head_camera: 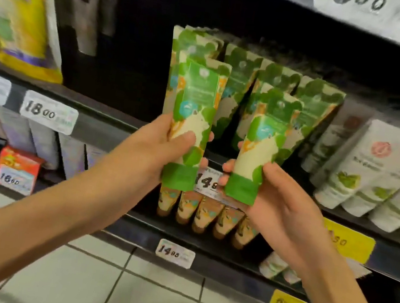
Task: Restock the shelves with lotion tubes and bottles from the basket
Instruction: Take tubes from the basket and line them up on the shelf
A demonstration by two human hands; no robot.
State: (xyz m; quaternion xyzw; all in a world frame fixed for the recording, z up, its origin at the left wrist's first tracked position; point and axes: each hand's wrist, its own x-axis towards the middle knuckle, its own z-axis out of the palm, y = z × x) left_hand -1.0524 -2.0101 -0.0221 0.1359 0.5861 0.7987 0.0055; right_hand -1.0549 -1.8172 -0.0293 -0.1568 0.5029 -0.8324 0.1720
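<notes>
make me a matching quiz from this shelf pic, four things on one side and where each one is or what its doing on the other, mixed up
Things:
1 left hand
2 shelved green tubes
3 brown-capped tubes
4 white tubes

Places or states:
a on the next shelf down
b grips a green lotion tube
c same shelf as the green rows, to their right
d standing in rows just behind the held tube

Pairs: 1-b, 2-d, 3-a, 4-c
</notes>
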